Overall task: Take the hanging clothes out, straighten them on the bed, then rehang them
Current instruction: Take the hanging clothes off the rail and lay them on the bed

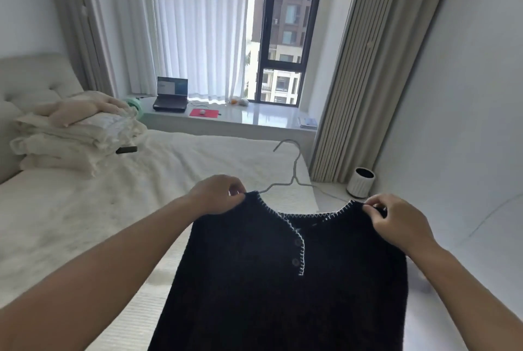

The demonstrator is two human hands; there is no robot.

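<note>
While I look down from my head camera, my left hand point(216, 193) pinches the left shoulder of the dark knit top point(283, 280), fingers curled round the fabric at the edge of the neckline. My right hand point(396, 219) does the same on the right shoulder, thumb and fingertips closed on the knit. The top hangs between my hands, spread flat and facing me, with white stitching along its neckline and placket and two dark buttons below. A thin wire hanger point(294, 169) sits in the neck opening, its hook rising on the far side and tilted left; I think its arms run inside the shoulders, though the fabric hides them.

The top is held over the near right part of the bed point(141, 195), whose pale cover stretches away to the left. At the far left end lies a stack of folded cream bedding point(76, 132). Beyond the bed, on the window ledge point(254, 118), stands an open laptop point(171, 94) with a red pad point(204, 113) near it. A small white cylinder point(363, 182) stands on the floor to the right, by the curtain point(365, 67).
</note>
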